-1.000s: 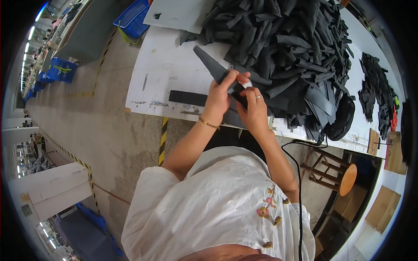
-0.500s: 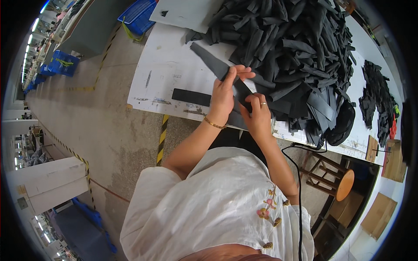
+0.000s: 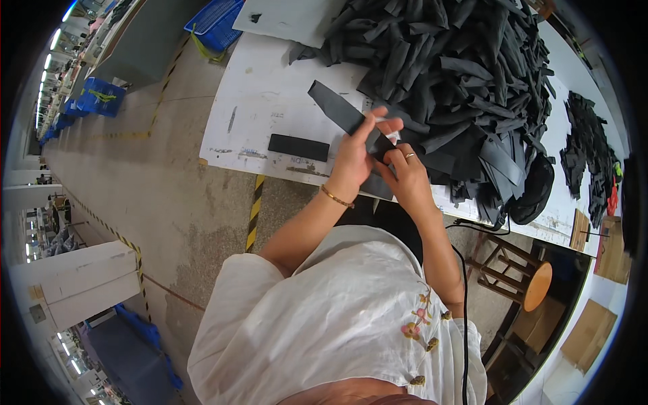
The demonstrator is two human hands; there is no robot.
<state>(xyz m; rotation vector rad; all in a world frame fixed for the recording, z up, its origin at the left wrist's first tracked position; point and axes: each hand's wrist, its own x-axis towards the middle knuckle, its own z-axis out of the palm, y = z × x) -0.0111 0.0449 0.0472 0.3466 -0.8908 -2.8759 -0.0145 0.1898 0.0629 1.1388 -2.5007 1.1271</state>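
A dark grey fabric strip point(image 3: 335, 109) stretches between my two hands above the near edge of the white table. My left hand point(image 3: 356, 150) grips it along its middle, thumb on top and the other fingers partly spread. At the strip's near end, the fingers of my right hand point(image 3: 407, 174) pinch it. The far end sticks out past my left hand, pointing away and to the left. Flat on the table, left of my left wrist, lies another dark strip point(image 3: 299, 147). A large heap of dark fabric strips point(image 3: 466, 67) rises just beyond my hands.
The white table point(image 3: 250, 94) carries a grey board point(image 3: 290, 20) at its far left. Right of the heap are a black bag point(image 3: 533, 192) and a second dark pile point(image 3: 584, 152). A wooden stool point(image 3: 536, 287) and a black cable point(image 3: 466, 304) are near my right side. Blue baskets point(image 3: 214, 25) stand on the floor.
The held strip has drawn nearer, its far end shifting right and toward me. Both hands have moved slightly to the right and closer together.
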